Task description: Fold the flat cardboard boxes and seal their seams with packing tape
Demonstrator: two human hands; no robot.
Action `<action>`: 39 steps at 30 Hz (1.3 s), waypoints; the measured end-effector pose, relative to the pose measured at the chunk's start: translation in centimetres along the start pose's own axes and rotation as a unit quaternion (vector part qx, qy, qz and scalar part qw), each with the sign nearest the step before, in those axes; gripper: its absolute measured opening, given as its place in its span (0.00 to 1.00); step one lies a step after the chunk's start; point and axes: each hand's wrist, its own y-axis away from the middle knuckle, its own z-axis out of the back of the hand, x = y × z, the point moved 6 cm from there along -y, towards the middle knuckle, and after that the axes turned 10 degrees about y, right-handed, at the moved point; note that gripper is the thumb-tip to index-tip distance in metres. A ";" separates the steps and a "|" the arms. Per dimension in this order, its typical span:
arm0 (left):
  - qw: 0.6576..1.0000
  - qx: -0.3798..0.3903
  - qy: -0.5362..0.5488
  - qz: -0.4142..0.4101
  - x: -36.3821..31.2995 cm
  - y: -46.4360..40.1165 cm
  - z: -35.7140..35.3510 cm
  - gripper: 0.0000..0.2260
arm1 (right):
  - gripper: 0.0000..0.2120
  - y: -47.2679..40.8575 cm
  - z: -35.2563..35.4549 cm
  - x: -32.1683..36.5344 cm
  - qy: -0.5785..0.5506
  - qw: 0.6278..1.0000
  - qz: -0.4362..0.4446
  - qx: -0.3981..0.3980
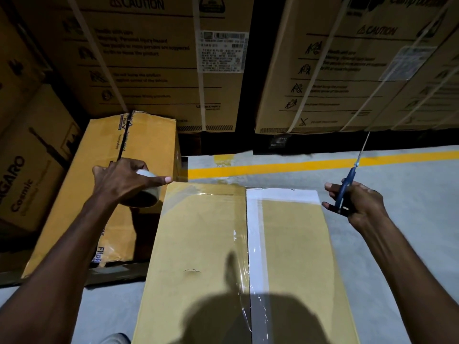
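From the head view, the left hand (pixel 124 177) is gripping a roll of clear packing tape (pixel 146 192), fingers curled round it and the forefinger pointing along the far edge of the folded cardboard box (pixel 203 244), which is lying on the floor (pixel 397 244) just in front of the person. The roll is hanging just off the box's far left corner, and a glossy strip of tape seems to be running along that far edge. The right hand (pixel 357 204) is holding blue-handled scissors (pixel 347 187), blades pointing up and away, well apart from the tape.

A clear strip is already lying over the centre seam (pixel 247 244).

To do the cut well, I judge the left hand should be keeping the tape taut off the corner while the scissors are coming across close to the cardboard, so the tail can be smoothed down flat without wrinkling.
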 end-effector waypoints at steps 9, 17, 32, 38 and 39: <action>1.000 0.003 0.003 0.007 0.5 0.2 -0.7 0.34 | 0.07 0.6 -1.0 -2.3 0.007 0.997 -0.064 -0.035; 1.000 0.004 0.003 0.022 0.9 0.3 -1.3 0.31 | 0.07 0.4 -0.9 -4.1 0.101 0.993 -0.049 -0.020; 0.999 -0.004 0.005 0.032 1.2 0.6 -1.6 0.28 | 0.12 0.2 -2.1 -1.2 0.196 0.962 0.167 0.095; 0.999 -0.010 0.021 0.036 1.2 0.7 -1.8 0.28 | 0.12 -0.4 -2.5 0.3 0.269 0.942 0.165 0.116; 0.999 -0.013 0.021 0.034 1.1 0.8 -1.8 0.28 | 0.13 -0.1 -2.8 1.0 0.280 0.935 0.188 0.108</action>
